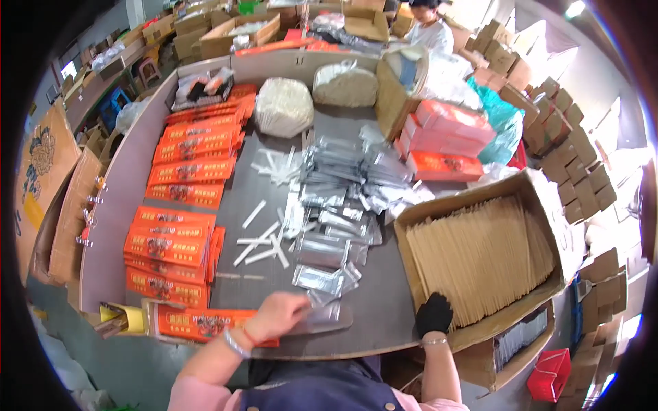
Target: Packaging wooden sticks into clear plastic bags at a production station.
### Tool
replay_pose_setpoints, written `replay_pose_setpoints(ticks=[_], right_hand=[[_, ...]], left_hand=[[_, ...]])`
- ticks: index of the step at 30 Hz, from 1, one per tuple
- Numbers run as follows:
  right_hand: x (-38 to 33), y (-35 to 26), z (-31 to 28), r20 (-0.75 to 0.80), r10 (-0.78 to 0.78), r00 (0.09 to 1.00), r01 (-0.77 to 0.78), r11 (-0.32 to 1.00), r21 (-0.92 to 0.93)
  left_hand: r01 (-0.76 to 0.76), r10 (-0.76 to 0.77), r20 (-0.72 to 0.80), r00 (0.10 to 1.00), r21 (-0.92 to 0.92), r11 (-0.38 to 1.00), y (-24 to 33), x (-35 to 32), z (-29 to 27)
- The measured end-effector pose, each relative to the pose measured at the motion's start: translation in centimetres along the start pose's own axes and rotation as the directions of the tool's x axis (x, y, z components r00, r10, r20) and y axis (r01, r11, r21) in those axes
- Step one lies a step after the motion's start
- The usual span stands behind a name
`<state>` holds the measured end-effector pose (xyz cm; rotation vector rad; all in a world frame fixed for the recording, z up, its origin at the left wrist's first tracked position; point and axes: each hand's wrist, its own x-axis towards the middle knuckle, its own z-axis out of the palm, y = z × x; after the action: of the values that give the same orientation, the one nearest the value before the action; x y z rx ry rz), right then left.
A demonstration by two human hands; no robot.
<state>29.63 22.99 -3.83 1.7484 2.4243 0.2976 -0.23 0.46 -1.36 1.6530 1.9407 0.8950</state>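
Observation:
My left hand (282,316), bare with a bracelet at the wrist, is at the table's near edge. Its fingers are pinched, slightly blurred, at a clear plastic sleeve (322,319) holding something silvery. Under that forearm lies an orange printed packet strip (199,322). Over at the right, my right hand (434,316) in a black glove touches the near left corner of an open cardboard box (409,270). The dark glove hides how its fingers are bent. Tightly packed brown cardboard pieces (480,257) fill that box. Beyond my left hand lie silver packets (322,250) and white strips (264,246).
Orange packets (168,240) are stacked along the left side. Two wrapped bundles (283,106) stand at the back, near orange boxes (445,164). A low partition (127,164) borders the table. A person (430,31) is at the far side.

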Motion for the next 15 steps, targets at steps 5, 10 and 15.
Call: replay_pose_setpoints(ticks=[5, 10, 15], right_hand=[[-0.8, -0.1, -0.2, 0.109, 0.015, 0.994, -0.024, 0.996, 0.084], [-0.9, 0.0, -0.7, 0.089, 0.022, 0.996, -0.035, 0.989, 0.141], [-1.2, 0.3, -0.5, -0.03, 0.079, 0.996, -0.064, 0.943, 0.326]], left_hand=[[0.042, -0.011, -0.108, 0.994, 0.294, 0.955, 0.1, -5.1, 2.5], [-0.002, 0.055, -0.139, 0.989, 0.351, 0.936, 0.2, -5.1, 3.1], [-0.05, 0.121, -0.165, 0.979, 0.384, 0.922, -0.1, -4.8, 3.0]])
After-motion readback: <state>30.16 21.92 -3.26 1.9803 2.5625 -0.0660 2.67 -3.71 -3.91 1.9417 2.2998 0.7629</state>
